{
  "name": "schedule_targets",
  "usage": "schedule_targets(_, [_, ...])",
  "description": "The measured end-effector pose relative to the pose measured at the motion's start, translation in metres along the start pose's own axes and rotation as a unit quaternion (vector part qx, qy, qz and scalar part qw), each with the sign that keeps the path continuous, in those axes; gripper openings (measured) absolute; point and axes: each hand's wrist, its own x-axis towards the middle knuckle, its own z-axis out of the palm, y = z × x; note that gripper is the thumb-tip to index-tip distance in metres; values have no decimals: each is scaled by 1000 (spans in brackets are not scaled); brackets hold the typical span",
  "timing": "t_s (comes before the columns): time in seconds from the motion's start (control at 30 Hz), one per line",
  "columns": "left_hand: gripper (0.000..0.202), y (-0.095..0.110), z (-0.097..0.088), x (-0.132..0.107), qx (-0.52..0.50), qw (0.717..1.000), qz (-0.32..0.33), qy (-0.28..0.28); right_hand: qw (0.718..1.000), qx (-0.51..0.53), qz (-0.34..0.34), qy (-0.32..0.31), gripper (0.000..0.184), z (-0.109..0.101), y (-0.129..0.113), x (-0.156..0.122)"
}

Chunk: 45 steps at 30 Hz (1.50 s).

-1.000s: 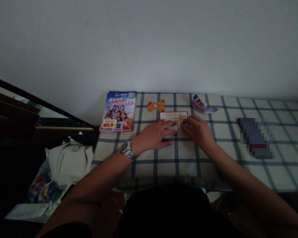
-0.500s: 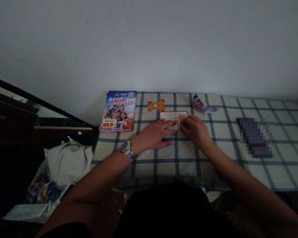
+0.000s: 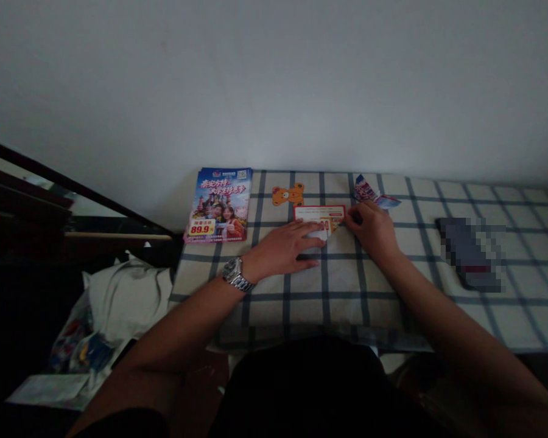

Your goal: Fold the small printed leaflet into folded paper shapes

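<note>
Two hands rest on a worktop [image 3: 420, 286] draped in a cream cloth with a dark blue check, pushed against a plain pale wall in a dim room. Left of the red-bordered paper slip [image 3: 320, 213], a glossy travel brochure [image 3: 219, 205] overhangs the cloth edge; just beyond the slip lies a flat orange bear cut-out [image 3: 288, 194], and right of it a crumpled blue-and-red wrapper [image 3: 372, 193]. Further right, a dark oblong is blurred out. The left hand [image 3: 284, 246], a metal watch on its wrist, lies flat with fingers spread over the slip's folded near edge. The right hand [image 3: 373, 229] curls loosely, fingertips pressing the slip's right corner. Folds beneath the fingers stay hidden.
</note>
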Motion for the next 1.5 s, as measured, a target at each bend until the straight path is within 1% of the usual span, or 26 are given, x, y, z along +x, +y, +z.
schedule_targets(0.13, [42, -1, 0, 0, 5, 1000, 3, 0, 1000, 12, -9, -3, 11, -4, -1, -2])
schedule_targets(0.27, [42, -1, 1, 1, 4, 1000, 3, 1, 999, 24, -23, 1, 10, -8, -11, -9])
schedule_targets(0.33, [42, -1, 0, 1, 4, 1000, 5, 0, 999, 28, -41, -8, 12, -8, -17, -13])
schedule_targets(0.43, [44, 0, 0, 1, 12, 1000, 1, -3, 995, 51, -75, -35, 8, -8, -25, -19])
schedule_targets(0.57, [46, 1, 0, 1, 23, 1000, -5, -1, 989, 71, -115, -64, 6, -4, -30, -22])
schedule_targets(0.67, [45, -1, -1, 1, 14, 1000, -1, -6, 983, 91, -138, -85, 5, 1, -29, -22])
schedule_targets(0.73, [45, -2, -1, 2, 3, 1000, -3, -13, 981, 97, -145, -87, 5, 4, -28, -22])
schedule_targets(0.83, [49, -3, 0, 3, -8, 1000, -24, -11, 980, 96, -150, -85, 7, 5, -27, -21])
schedule_targets(0.9, [48, -4, 1, 3, -10, 999, -35, -6, 979, 94, -156, -90, 7, 4, -27, -21])
schedule_targets(1.07, [42, -4, 2, 3, -8, 999, -31, -2, 976, 80, -175, -103, 8, 1, -27, -19])
schedule_targets(1.27, [42, -3, 1, 4, -5, 999, -31, -3, 969, 86, -204, -113, 9, -1, -25, -18])
schedule_targets(1.4, [42, -3, 2, 4, -10, 999, -35, -10, 969, 89, -201, -113, 12, -5, -25, -21])
schedule_targets(1.5, [43, -3, 2, 4, -16, 999, -37, -9, 969, 110, -193, -109, 15, -5, -23, -23])
